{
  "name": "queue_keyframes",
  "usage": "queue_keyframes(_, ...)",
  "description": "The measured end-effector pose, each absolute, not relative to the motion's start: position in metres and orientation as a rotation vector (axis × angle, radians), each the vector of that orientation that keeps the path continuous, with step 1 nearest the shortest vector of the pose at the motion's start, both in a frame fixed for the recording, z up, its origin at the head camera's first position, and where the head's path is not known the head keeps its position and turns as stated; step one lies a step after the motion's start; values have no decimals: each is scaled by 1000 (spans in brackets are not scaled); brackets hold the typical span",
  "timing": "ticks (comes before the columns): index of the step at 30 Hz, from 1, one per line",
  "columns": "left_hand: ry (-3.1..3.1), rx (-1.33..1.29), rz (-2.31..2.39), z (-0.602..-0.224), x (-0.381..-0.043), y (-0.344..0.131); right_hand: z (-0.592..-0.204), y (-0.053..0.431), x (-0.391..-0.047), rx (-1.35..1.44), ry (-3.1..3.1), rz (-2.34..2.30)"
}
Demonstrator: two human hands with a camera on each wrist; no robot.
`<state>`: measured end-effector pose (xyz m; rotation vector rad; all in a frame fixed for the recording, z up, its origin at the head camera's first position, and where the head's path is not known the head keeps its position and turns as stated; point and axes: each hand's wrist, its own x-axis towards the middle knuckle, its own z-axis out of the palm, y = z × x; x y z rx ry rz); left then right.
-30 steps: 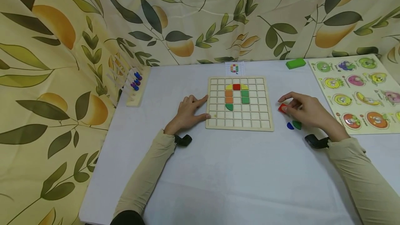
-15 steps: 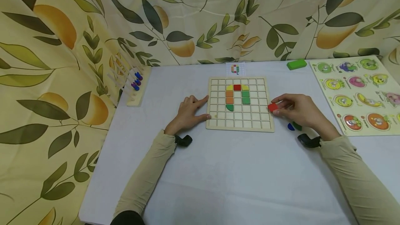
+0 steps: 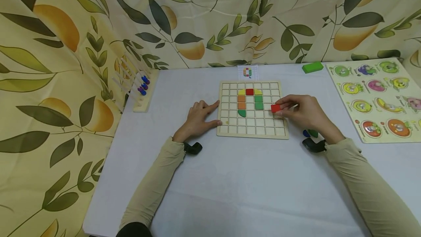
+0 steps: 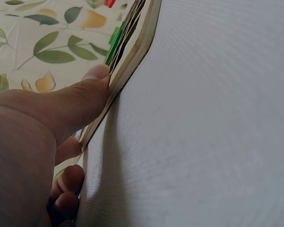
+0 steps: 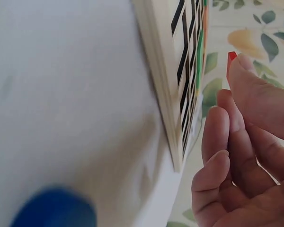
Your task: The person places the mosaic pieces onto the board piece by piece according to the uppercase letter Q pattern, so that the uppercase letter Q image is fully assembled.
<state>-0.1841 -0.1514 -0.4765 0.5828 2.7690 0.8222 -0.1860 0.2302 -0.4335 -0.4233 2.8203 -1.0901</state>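
Note:
A wooden grid board (image 3: 230,131) lies on the white table, with red, yellow, orange and green tiles set in its squares. My left hand (image 3: 196,119) touches the board's left edge with index finger and thumb spread apart; in the left wrist view its thumb (image 4: 87,97) lies at the rim. Between thumb and fingers, my right hand (image 3: 304,112) pinches a red square tile (image 3: 275,108) over the board's right columns. The right wrist view shows this tile edge-on at the thumb tip. A blue half-round tile (image 3: 306,133) and a green tile (image 3: 313,133) lie below that hand.
Behind the board stands a small pattern card (image 3: 248,72). A green block (image 3: 312,67) lies at the back right, beside a fruit puzzle board (image 3: 356,116). On the left is a pegged wooden stand (image 3: 149,96) with blue beads. Fruit-print cloth hangs behind.
My right hand has lifted the red tile from beside the loose tiles and carried it left over the board's right side. The left hand has stayed at the board's edge.

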Motion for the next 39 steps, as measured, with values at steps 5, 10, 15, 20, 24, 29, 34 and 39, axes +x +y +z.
queue_keyframes(5,2771,578,819,-476,-184,-151,-434,219,-189,-447,2796,-1121)
queue_keyframes(10,2772,571,805,-477,-185,-151,-434,208,-191,-481,2747,-1132)
queue_keyframes(15,2772,571,806,-477,-185,-151,-433,197,-193,-513,2717,-1135)
queue_keyframes(20,2762,567,820,-476,-184,-150,-435,188,-195,-541,2719,-1134)
queue_keyframes(24,2760,562,826,-475,-184,-150,-436,182,-196,-504,2705,-1107)
queue_keyframes(29,2760,557,825,-474,-184,-150,-437,177,-197,-501,2682,-1085)
queue_keyframes(34,2756,553,825,-473,-184,-149,-437,173,-200,-549,2684,-1063)
queue_keyframes(39,2756,551,825,-474,-184,-150,-437,170,-203,-598,2696,-1018)
